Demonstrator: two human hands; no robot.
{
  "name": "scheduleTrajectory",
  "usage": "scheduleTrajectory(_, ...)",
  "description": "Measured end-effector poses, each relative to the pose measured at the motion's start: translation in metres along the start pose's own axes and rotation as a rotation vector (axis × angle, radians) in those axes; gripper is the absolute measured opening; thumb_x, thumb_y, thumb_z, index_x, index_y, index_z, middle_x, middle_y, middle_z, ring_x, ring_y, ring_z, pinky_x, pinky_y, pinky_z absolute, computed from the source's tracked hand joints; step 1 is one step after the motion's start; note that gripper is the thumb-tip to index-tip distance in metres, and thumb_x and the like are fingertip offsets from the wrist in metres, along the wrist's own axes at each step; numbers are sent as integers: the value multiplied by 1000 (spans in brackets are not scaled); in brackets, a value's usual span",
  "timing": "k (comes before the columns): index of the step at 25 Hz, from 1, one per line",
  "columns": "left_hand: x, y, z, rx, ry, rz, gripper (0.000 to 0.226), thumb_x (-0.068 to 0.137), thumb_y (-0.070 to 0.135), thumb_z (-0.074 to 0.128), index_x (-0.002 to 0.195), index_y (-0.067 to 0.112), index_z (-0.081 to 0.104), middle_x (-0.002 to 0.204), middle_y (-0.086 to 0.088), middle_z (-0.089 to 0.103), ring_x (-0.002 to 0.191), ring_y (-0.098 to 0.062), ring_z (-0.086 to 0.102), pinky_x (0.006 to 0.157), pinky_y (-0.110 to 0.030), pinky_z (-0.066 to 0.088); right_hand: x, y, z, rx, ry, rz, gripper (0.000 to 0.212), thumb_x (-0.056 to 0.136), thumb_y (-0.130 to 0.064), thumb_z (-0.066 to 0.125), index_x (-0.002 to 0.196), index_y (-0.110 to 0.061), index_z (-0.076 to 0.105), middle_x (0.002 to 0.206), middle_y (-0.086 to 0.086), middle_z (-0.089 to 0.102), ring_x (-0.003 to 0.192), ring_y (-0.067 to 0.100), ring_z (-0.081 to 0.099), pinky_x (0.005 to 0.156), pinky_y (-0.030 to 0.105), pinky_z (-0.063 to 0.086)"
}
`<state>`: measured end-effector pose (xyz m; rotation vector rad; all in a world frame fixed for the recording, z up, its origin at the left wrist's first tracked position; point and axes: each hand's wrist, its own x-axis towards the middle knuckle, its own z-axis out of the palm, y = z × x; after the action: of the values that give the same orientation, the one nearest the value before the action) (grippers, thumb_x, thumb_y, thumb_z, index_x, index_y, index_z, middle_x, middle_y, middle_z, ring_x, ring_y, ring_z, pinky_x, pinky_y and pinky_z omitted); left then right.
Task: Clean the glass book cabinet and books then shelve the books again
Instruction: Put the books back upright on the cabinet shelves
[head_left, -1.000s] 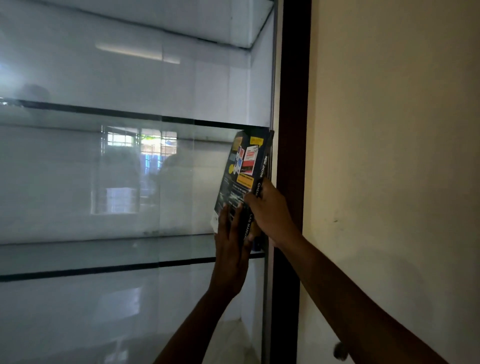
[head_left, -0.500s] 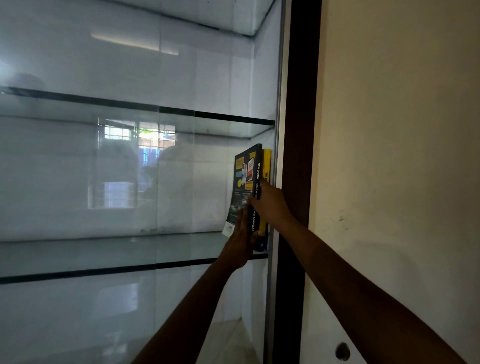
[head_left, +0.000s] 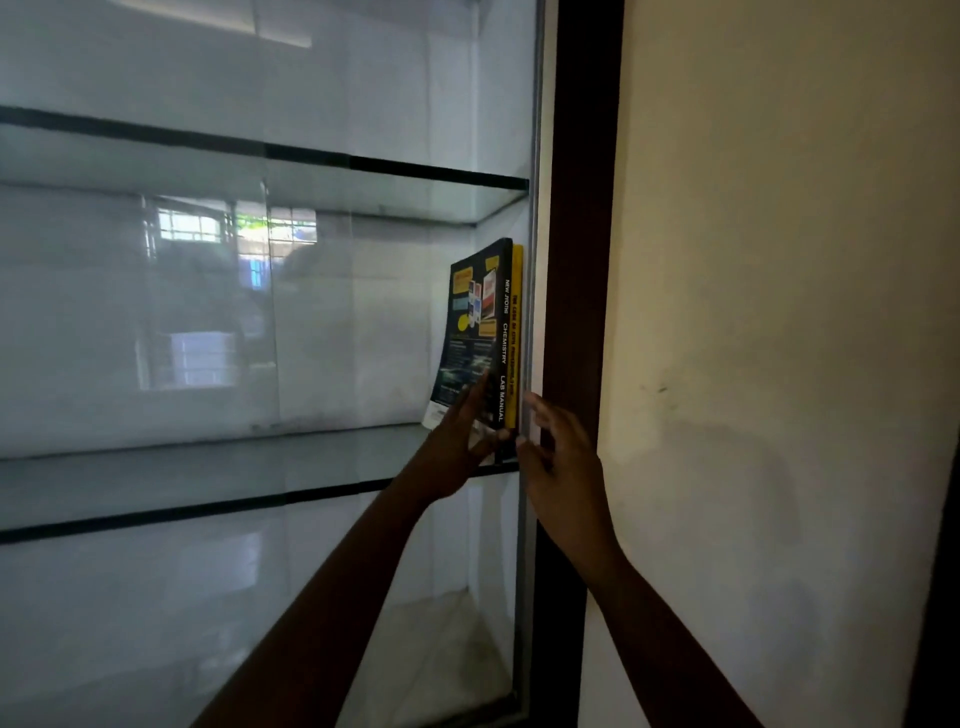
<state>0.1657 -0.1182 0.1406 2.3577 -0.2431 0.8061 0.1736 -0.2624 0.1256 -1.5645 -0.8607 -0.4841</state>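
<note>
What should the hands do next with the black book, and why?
Probably ease the left hand slowly off the black book. It stands on the glass shelf beside the yellow book, the right hand is open and grips nothing, and only the left fingers press its cover.

A school or home study — glass-shelved cabinet (head_left: 582, 208), chemistry lab manual (head_left: 475, 332).

On your right you have a cream wall (head_left: 779, 260), matte and faintly smudged. 1 small dark scuff (head_left: 661, 388) sits on the wall toward its left side. A dark brown upright strip (head_left: 587, 208) touches the wall's left edge. A dark band (head_left: 935, 623) borders the wall's lower right edge.
</note>
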Motion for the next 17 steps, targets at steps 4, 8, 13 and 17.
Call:
scheduleTrajectory(4, -104, 25, -20, 240, 479, 63, 47, 94, 42, 46, 137, 24, 41, 142, 1, 42, 129, -3, 36, 104, -9, 28, -27, -3, 8, 201, -169, -6, 37, 91, -8, 54, 114, -37, 51, 122, -15, 51, 110, -11, 49, 83, 1, 39)
scheduleTrajectory(8, -180, -4, -42, 447, 734, -108, 52, 91, 46, 40, 138, 24, 38, 146, 0, 38, 137, -12, 29, 109, -49, 32, -42, -9, 56, 357, -402, 5, 33, 91, -8, 56, 111, -34, 56, 119, -10, 60, 107, -4, 56, 81, 8, 45)
scheduleTrajectory(13, -243, -51, -48, 495, 928, -347, 62, 92, 63, 27, 146, 34, 19, 154, 13, 16, 144, -11, 10, 113, -58, 18, -61, -4, 115, 401, -605, 18, 40, 92, -5, 54, 125, -26, 52, 124, -5, 59, 108, -10, 53, 81, -1, 38)
scheduleTrajectory(17, -253, -87, -38, 532, 922, -440, 63, 91, 63, 23, 147, 42, 3, 157, 16, -6, 146, -13, -5, 116, -47, 0, -86, 5, 143, 414, -589, -22, 52, 93, -9, 52, 134, -32, 33, 133, -12, 44, 119, -14, 42, 95, 5, 36)
